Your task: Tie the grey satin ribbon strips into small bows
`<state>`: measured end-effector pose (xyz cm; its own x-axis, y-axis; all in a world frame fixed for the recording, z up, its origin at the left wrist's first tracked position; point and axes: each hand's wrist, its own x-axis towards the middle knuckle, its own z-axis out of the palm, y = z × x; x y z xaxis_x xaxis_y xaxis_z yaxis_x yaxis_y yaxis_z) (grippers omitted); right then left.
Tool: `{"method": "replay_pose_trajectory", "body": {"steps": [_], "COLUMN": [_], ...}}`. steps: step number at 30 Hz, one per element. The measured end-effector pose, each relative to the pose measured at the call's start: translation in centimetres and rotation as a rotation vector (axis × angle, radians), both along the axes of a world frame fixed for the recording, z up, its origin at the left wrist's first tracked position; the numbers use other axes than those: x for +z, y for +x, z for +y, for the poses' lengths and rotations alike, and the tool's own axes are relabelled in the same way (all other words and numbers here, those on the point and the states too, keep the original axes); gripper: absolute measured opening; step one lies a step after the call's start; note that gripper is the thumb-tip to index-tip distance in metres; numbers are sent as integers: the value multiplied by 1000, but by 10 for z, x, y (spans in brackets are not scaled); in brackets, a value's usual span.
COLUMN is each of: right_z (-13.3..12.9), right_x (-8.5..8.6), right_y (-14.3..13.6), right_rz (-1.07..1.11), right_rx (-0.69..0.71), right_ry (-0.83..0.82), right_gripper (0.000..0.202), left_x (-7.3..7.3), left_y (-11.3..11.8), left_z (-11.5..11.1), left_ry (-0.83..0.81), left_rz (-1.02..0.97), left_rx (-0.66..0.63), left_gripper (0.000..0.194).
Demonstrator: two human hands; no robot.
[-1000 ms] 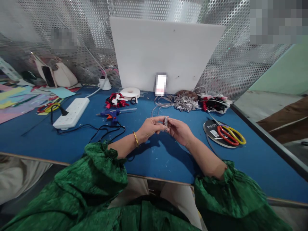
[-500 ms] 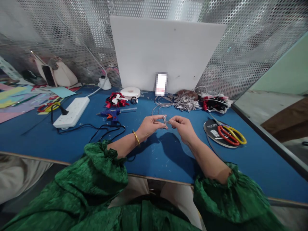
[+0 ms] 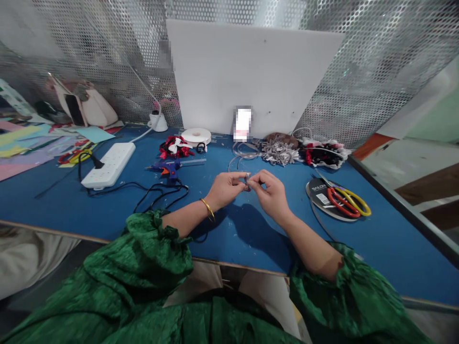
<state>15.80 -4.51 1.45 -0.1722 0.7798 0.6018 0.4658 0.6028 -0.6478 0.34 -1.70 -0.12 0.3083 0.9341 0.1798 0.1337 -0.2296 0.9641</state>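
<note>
My left hand (image 3: 226, 188), with a gold bangle at its wrist, pinches a small grey ribbon piece (image 3: 247, 180) above the blue table. Against the same piece, my right hand (image 3: 269, 193) closes its thumb and forefinger, and the fingertips of both hands nearly meet. The ribbon is mostly hidden by the fingers. Beyond the hands lie a loose coil of grey ribbon (image 3: 246, 152) and a pile of grey ribbon bows (image 3: 281, 152).
A blue glue gun (image 3: 167, 167) and white power strip (image 3: 109, 165) lie left, with black cable between. Scissors (image 3: 346, 203) rest on a black spool (image 3: 319, 193) at the right. Behind stand a phone (image 3: 243, 124), a white ribbon roll (image 3: 196, 135) and a white board (image 3: 251, 76).
My right hand has moved left, so its fingertips now meet the ribbon piece at my left fingers. The whole view has shifted slightly.
</note>
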Motion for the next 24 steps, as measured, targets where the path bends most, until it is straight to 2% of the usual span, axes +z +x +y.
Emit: {"method": "replay_pose_trajectory", "body": {"steps": [6,12,18,24], "right_z": [3,2,4,4], "right_x": [-13,-14,-16,-15], "right_y": [-3,-4,-4,-4], "right_rz": [-168,-229,-195,-72], "right_rx": [-64,-139,-152,-59], "right_ry": [55,51,62,31], "right_gripper": [16,16,15,27], "left_x": [2,-4,-8,-7], "left_y": [0,0,1,1], "left_z": [-4,-3,-2,0], "left_ry": [173,288,283,226], "left_rz": [187,286,263,190], "left_rx": [81,114,103,69], "left_gripper": [42,45,47,47]}}
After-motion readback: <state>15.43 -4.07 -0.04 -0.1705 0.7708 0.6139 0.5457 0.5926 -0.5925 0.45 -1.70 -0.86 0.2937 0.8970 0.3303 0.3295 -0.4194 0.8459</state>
